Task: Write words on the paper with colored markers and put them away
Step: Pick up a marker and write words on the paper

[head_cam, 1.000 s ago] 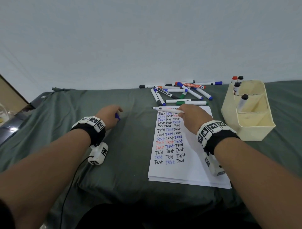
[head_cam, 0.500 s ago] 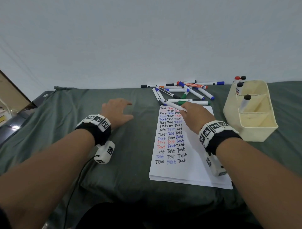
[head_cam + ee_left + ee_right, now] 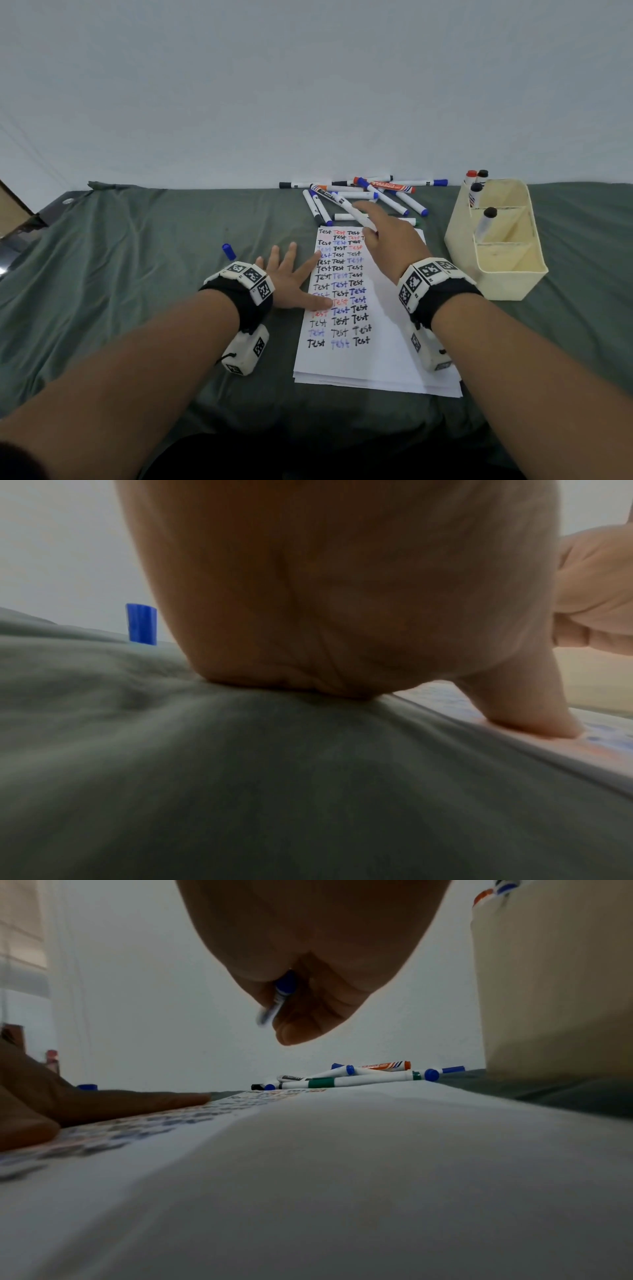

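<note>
On the desk, green cloth (image 3: 137, 260) over it:
paper: white stack (image 3: 376, 359) at centre, rows of "Test" in black, blue, red on the top sheet; top right of the writing is hidden by the right hand.
left hand: (image 3: 291, 277) flat, fingers spread wide, holding nothing; palm on the cloth, thumb and index fingertip pressing the left edge of the paper. Left wrist view confirms thumb on the sheet, fingers are hidden behind the palm there.
right hand: (image 3: 387, 236) raised above the top of the paper, fingers curled round a white marker (image 3: 352, 210); index finger sticks out forward.
marker in hand: angled up-left out of the hand; tip is blurred, can't tell its colour in the head view. Right wrist view shows a blue rear end (image 3: 285, 984) inside the hand, the rest motion-blurred.
blue cap: (image 3: 228, 251) standing alone on the cloth, just beyond the left wrist, apart from the paper; also seen in the left wrist view (image 3: 141, 623).
loose markers: pile (image 3: 370, 195) at the far edge by the wall, blue, black, orange, green caps; the green one is mostly hidden by the right hand.
organizer: cream bin with compartments (image 3: 507, 274) right of the paper; four capped markers stand in its far compartments, caps red and black. Front compartment interior only partly visible.
</note>
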`<move>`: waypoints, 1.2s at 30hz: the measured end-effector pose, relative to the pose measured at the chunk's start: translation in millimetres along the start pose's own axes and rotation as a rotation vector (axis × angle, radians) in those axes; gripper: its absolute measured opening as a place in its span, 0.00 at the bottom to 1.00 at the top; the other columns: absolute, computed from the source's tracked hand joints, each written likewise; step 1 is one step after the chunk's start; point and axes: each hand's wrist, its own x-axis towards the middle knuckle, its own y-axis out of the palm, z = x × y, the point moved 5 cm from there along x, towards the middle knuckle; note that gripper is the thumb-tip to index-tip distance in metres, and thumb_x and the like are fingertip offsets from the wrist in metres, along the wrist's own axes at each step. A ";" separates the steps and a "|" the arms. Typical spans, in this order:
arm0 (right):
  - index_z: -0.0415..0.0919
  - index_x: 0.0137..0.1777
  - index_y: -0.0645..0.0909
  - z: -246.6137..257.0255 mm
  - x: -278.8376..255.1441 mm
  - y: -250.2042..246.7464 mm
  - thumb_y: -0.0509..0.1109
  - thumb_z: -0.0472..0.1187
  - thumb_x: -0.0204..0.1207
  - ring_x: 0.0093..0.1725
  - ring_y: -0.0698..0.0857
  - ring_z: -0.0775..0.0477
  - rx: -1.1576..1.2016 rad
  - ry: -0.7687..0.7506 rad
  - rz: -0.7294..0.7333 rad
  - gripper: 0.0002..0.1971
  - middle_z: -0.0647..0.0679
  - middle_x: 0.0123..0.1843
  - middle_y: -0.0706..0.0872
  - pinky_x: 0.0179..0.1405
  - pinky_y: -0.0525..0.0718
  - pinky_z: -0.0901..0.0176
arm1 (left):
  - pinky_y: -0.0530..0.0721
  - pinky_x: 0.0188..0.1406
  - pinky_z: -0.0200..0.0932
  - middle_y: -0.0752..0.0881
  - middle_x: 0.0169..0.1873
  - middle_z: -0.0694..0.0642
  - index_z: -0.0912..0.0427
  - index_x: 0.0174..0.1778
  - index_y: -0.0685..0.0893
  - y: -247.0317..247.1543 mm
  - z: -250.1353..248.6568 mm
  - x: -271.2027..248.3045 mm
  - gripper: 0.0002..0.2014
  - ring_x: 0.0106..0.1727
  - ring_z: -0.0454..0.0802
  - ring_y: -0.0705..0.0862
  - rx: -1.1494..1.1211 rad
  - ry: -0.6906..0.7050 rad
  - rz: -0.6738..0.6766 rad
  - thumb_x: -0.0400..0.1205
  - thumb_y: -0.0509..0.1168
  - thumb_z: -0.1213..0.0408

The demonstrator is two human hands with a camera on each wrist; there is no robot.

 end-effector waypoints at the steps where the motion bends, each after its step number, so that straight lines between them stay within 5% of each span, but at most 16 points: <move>1: 0.54 0.77 0.74 1.2 -0.8 -1.2 0.60 0.38 0.88 0.37 0.80 0.53 0.018 -0.018 -0.007 0.20 0.45 0.47 0.86 0.36 0.72 0.58 | 0.36 0.78 0.72 0.25 0.83 0.52 0.22 0.72 0.22 0.3 -0.3 -0.1 0.61 0.84 0.66 0.29 -0.004 -0.002 0.008 0.46 0.45 0.06; 3: 0.50 0.72 0.83 2.0 -2.0 -5.7 0.62 0.37 0.87 0.48 0.84 0.51 0.068 -0.036 -0.036 0.17 0.45 0.56 0.89 0.50 0.76 0.62 | 0.35 0.78 0.72 0.25 0.83 0.52 0.20 0.71 0.23 -0.3 -0.8 0.5 0.61 0.84 0.66 0.28 -0.010 -0.006 0.016 0.46 0.45 0.06; 5: 0.50 0.63 0.89 0.1 -4.2 -13.0 0.68 0.36 0.84 0.45 0.84 0.59 0.139 -0.029 -0.074 0.14 0.53 0.52 0.90 0.52 0.78 0.67 | 0.35 0.78 0.72 0.25 0.83 0.51 0.20 0.71 0.24 -0.8 -0.8 0.8 0.61 0.84 0.66 0.28 -0.018 -0.013 0.018 0.45 0.46 0.06; 8: 0.54 0.59 0.90 -11.1 -5.0 -25.5 0.77 0.37 0.79 0.36 0.89 0.58 0.460 0.089 -0.084 0.13 0.54 0.40 0.92 0.44 0.89 0.63 | 0.35 0.78 0.72 0.26 0.83 0.51 0.19 0.72 0.25 -1.2 -1.1 0.2 0.61 0.84 0.65 0.29 -0.014 -0.018 0.019 0.45 0.46 0.06; 12: 0.39 0.55 0.89 -21.0 -4.9 -33.8 0.77 0.36 0.79 0.33 0.90 0.48 1.027 0.258 -0.143 0.07 0.44 0.37 0.93 0.34 0.88 0.62 | 0.36 0.78 0.73 0.27 0.84 0.50 0.18 0.71 0.26 -2.2 -2.1 -1.8 0.61 0.84 0.65 0.30 -0.019 -0.012 0.007 0.44 0.47 0.06; 17: 0.44 0.50 0.82 -46.8 -0.7 -15.6 0.70 0.52 0.85 0.26 0.76 0.52 1.242 0.603 -0.313 0.11 0.48 0.34 0.81 0.24 0.76 0.62 | 0.36 0.78 0.73 0.26 0.84 0.50 0.20 0.72 0.25 -2.5 -3.4 -4.5 0.62 0.84 0.65 0.30 -0.023 -0.009 0.015 0.44 0.46 0.06; 21: 0.41 0.52 0.82 -61.8 9.2 6.4 0.66 0.48 0.88 0.23 0.82 0.51 1.400 0.809 -0.385 0.11 0.45 0.30 0.83 0.23 0.84 0.62 | 0.36 0.79 0.73 0.26 0.83 0.51 0.24 0.76 0.26 -2.3 -4.2 -4.7 0.66 0.84 0.64 0.29 -0.021 -0.016 0.019 0.43 0.45 0.06; 24: 0.32 0.64 0.80 -72.4 20.0 16.3 0.76 0.31 0.80 0.35 0.88 0.46 1.419 0.732 -0.399 0.15 0.39 0.42 0.87 0.35 0.91 0.56 | 0.35 0.79 0.73 0.25 0.83 0.50 0.24 0.76 0.26 -2.2 -4.1 -4.1 0.66 0.84 0.64 0.29 -0.025 -0.014 0.022 0.43 0.45 0.06; 26: 0.34 0.61 0.81 -78.0 25.8 17.6 0.77 0.23 0.75 0.40 0.88 0.44 1.327 0.630 -0.387 0.17 0.39 0.44 0.88 0.43 0.92 0.53 | 0.35 0.78 0.73 0.25 0.83 0.50 0.24 0.75 0.25 -2.0 -3.5 -3.4 0.66 0.84 0.64 0.28 -0.033 -0.014 0.026 0.43 0.46 0.06; 30: 0.37 0.43 0.87 -87.7 31.7 23.7 0.79 0.27 0.73 0.43 0.92 0.41 1.130 0.554 -0.307 0.06 0.41 0.38 0.91 0.45 0.91 0.55 | 0.34 0.77 0.74 0.24 0.83 0.48 0.22 0.74 0.25 -1.1 -2.6 -2.0 0.65 0.84 0.63 0.28 -0.043 -0.017 0.032 0.43 0.47 0.06; 36: 0.38 0.41 0.88 -93.9 34.5 32.8 0.82 0.35 0.71 0.48 0.94 0.39 1.007 0.434 -0.236 0.05 0.38 0.44 0.93 0.46 0.91 0.54 | 0.33 0.77 0.74 0.24 0.82 0.48 0.22 0.73 0.24 -0.2 -2.1 -0.6 0.66 0.84 0.63 0.27 -0.047 -0.022 0.040 0.41 0.47 0.06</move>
